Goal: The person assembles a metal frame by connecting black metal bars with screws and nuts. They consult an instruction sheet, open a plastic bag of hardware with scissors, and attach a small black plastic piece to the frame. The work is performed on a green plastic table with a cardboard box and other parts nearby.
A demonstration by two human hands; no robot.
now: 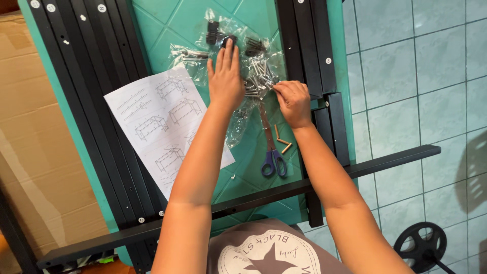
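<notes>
1. Fingers of my right hand (292, 101) pinch a screw from the clear hardware bag (238, 61); my left hand (225, 76) lies flat, fingers extended, pressing it down.
2. From what I see, work is early: black metal bars (101, 127) lie loose, unjoined.
3. At twelve o'clock, the bag is crumpled, torn open, screws spilling; scissors (271, 152) at six of it.
</notes>
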